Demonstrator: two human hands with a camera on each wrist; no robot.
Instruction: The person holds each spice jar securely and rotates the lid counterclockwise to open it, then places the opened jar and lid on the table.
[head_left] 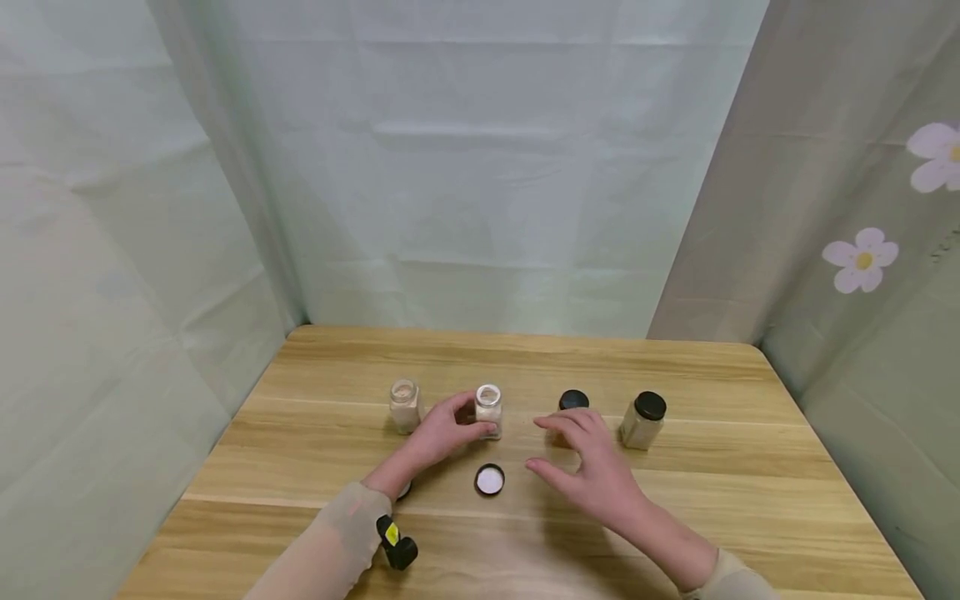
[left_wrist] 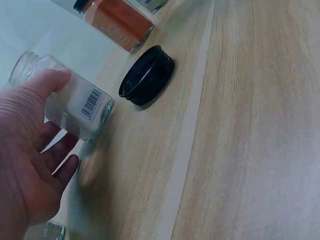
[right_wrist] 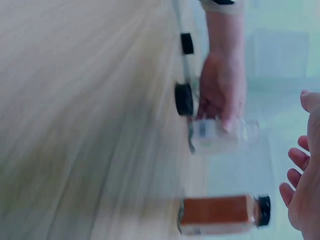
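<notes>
My left hand [head_left: 441,432] holds a lidless square glass jar [head_left: 489,412] with pale contents, upright on the wooden table. In the left wrist view the thumb lies across the jar's side above a barcode label, with the fingers behind it. In front of this jar lies its size of black lid [head_left: 490,480], white inside facing up. My right hand [head_left: 596,471] hovers with fingers spread and nothing between them, partly covering a black-capped jar of orange-red powder [right_wrist: 215,210]. Left of my left hand stands another lidless jar [head_left: 406,408] with pale powder.
A second black-capped jar [head_left: 642,422] stands at the right. Another black lid [right_wrist: 187,43] lies behind the first in the right wrist view, mostly hidden by my left arm from above. Cloth curtains [head_left: 480,183] surround the table [head_left: 750,500] at back and sides.
</notes>
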